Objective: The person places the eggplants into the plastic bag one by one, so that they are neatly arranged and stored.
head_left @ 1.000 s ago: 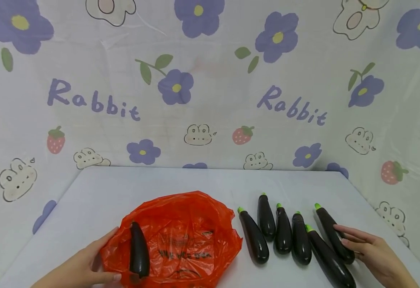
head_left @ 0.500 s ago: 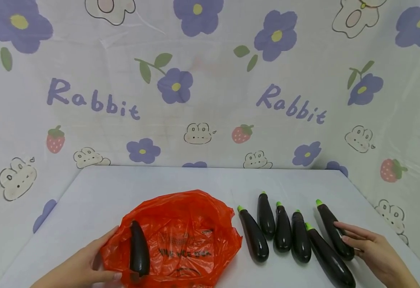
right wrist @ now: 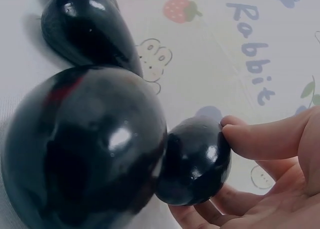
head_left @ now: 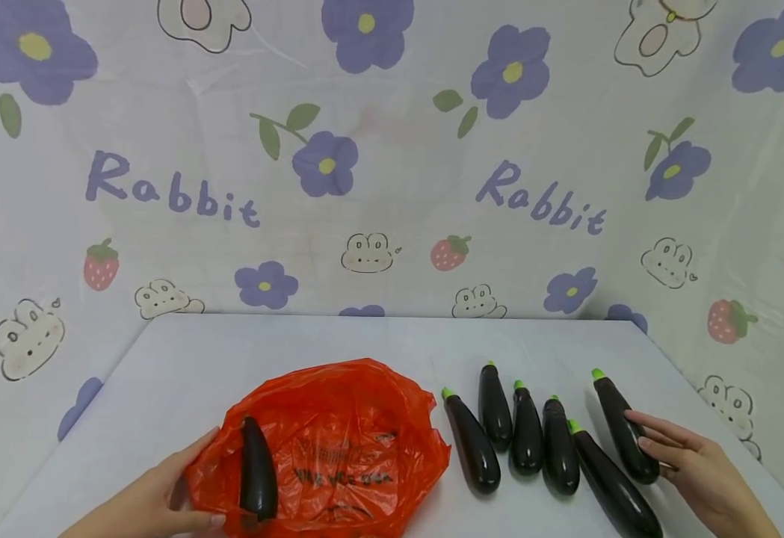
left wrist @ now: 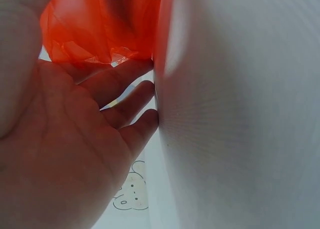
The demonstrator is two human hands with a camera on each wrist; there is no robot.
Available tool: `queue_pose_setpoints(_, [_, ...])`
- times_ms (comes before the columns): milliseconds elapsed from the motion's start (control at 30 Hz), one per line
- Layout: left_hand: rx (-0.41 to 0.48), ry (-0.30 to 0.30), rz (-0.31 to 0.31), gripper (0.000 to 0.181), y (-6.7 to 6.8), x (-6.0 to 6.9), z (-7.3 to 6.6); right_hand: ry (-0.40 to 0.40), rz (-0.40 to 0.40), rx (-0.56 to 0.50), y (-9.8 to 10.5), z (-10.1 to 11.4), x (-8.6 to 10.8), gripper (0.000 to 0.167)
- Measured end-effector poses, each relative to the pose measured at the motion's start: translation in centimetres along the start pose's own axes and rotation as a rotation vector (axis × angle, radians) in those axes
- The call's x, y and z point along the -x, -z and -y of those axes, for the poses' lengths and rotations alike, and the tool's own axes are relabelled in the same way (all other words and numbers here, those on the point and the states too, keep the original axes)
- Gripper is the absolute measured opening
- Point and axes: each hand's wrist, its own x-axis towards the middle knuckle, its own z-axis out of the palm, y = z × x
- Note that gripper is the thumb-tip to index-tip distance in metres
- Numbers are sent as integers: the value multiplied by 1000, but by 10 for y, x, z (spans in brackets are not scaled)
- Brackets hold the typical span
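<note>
My left hand (head_left: 152, 489) grips the left side of a red plastic bag (head_left: 358, 501), which lies spread with its mouth facing up. One dark eggplant (head_left: 258, 471) lies inside the bag, at its left. In the left wrist view, the fingertips (left wrist: 145, 91) meet the white tabletop beside the bag. At the far right, my right hand (head_left: 708, 471) holds the outermost eggplant (head_left: 623, 430) between thumb and fingers. The right wrist view shows that eggplant's rounded end (right wrist: 195, 159) in the grasp, right beside a bigger-looking eggplant (right wrist: 85, 149).
Between bag and right hand lie several more glossy eggplants with green stem tips, among them a leftmost one (head_left: 474, 444) and a long one (head_left: 616, 482). They rest on a white table (head_left: 338, 336). Behind hangs a cloth (head_left: 392, 187) printed with flowers and rabbits.
The eggplant in my right hand has shifted slightly away from me, its green tip now a little farther back. My left hand and the bag stay essentially where they were.
</note>
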Motion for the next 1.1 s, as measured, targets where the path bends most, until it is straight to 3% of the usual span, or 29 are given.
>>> queue_pose_setpoints(167, [56, 5, 13, 95, -1, -1, 0, 1, -5, -18, -1, -1, 2, 48])
queue_pose_setpoints(433, [53, -10, 28, 94, 0, -2, 1, 30, 11, -129, 1, -5, 3, 35])
queue_pose_setpoints(933, [105, 20, 37, 91, -2, -2, 0, 0, 24, -136, 0, -4, 4, 36])
queue_pose_setpoints(1100, [128, 35, 54, 90, 0, -2, -2, 55, 74, -294, -2, 0, 5, 33])
